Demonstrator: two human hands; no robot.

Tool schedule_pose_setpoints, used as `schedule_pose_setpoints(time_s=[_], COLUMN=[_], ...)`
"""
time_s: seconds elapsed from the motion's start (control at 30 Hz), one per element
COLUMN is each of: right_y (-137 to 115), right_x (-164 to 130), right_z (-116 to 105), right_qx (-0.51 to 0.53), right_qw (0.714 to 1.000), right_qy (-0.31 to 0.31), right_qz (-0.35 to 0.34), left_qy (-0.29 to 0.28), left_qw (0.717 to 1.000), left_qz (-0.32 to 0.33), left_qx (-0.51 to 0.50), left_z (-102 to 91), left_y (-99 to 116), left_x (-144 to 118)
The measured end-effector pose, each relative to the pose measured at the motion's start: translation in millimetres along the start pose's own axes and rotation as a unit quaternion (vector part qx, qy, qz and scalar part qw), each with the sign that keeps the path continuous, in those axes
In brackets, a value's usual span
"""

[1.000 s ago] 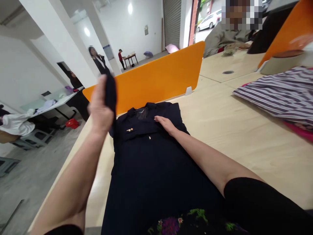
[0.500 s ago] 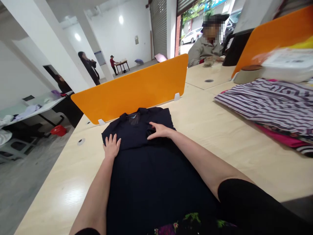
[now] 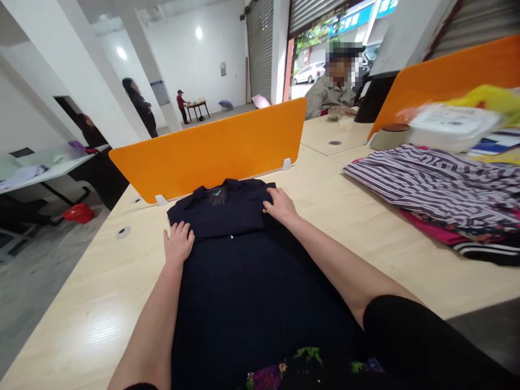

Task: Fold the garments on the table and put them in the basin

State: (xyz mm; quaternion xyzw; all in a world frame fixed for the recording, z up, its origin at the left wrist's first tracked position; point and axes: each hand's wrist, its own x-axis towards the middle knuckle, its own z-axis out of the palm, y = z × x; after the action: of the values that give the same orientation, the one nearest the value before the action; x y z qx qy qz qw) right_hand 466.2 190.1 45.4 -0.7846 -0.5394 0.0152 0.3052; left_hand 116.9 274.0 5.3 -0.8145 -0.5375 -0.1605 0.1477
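Observation:
A dark navy collared garment (image 3: 227, 303) lies flat on the light wooden table, its collar end towards the orange divider. Across its upper part runs a folded-over edge, with a small pale speck just under it. My left hand (image 3: 179, 242) rests at the garment's left edge with its fingers spread, palm down. At the upper right edge is my right hand (image 3: 281, 206), touching the cloth, thumb and forefinger apart. Close to that thumb shows a small gold-coloured spot, perhaps a button. The undersides of the right fingers are partly hidden.
An orange divider (image 3: 211, 157) stands just beyond the garment. To the right lie a stack of folded clothes with a striped one (image 3: 430, 184) on top, a white plastic box (image 3: 455, 127) and a round container (image 3: 390, 137). A person (image 3: 331, 97) sits across the table.
My right hand has moved right, from the garment's upper middle to its right edge. The dark gap in the cloth by its fingers no longer shows. My left hand stays at the left edge.

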Motion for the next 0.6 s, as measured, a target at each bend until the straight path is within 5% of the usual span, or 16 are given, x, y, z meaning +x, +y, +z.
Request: schedule_pose_setpoints(time_s=[0.1,0.3,0.4,0.5,0.6], right_y=[-7.6,1.9,6.9,4.7,3.6], right_x=[-11.3,-24.2,-29.8,-33.1,-31.3], right_z=[0.7,43.9,57.0,53.2,45.8], right_qx=[-0.03,-0.109,-0.122,-0.124,-0.119], right_qw=[0.993,0.961,0.957,0.954,0.954], right_qy=[0.056,-0.131,-0.12,-0.074,-0.048], right_qz=[-0.102,-0.217,-0.235,-0.261,-0.272], left_qy=[0.032,0.037,0.055,0.078,0.005], left_qw=[0.999,0.994,0.992,0.997,0.997], left_qz=[-0.024,-0.084,-0.097,0.005,0.074], left_qx=[0.028,0.061,0.056,0.012,-0.022], left_z=[-0.1,-3.5,-7.8,-10.6,-7.0], left_y=[0.6,0.3,3.0,8.3,9.7], left_x=[0.4,2.9,3.6,4.1,5.2])
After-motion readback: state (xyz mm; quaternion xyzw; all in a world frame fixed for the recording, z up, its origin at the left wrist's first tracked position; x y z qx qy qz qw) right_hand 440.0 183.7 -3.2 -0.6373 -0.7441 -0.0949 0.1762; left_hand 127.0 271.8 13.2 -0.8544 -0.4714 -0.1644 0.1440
